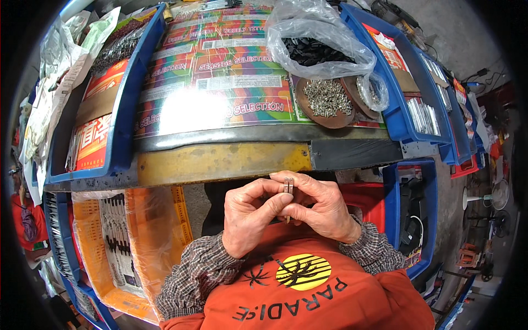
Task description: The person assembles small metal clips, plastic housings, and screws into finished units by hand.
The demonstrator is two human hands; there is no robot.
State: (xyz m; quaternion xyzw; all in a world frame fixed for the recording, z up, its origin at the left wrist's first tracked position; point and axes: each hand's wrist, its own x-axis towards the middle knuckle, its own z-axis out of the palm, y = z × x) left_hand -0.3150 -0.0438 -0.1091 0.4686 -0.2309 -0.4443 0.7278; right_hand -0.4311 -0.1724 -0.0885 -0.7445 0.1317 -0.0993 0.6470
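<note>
My left hand [246,219] and my right hand [323,208] meet in front of my chest, just off the near edge of the bench. Between the fingertips of both is a small, narrow metal piece [288,186], held upright, with a slot or split showing at its top. Its exact kind is too small to tell, and the fingers hide most of its middle. A thin end of it shows below the thumbs. Both hands are closed in a pinch. Beyond them, a brown round dish [329,122] on the bench carries many small shiny metal parts [325,98].
An open clear plastic bag [324,70] of black parts stands behind the dish. Blue trays flank the bench at left [124,135] and right [400,124]. Below are an orange crate [154,231] with rows of metal pieces and a blue bin [429,220] with black items.
</note>
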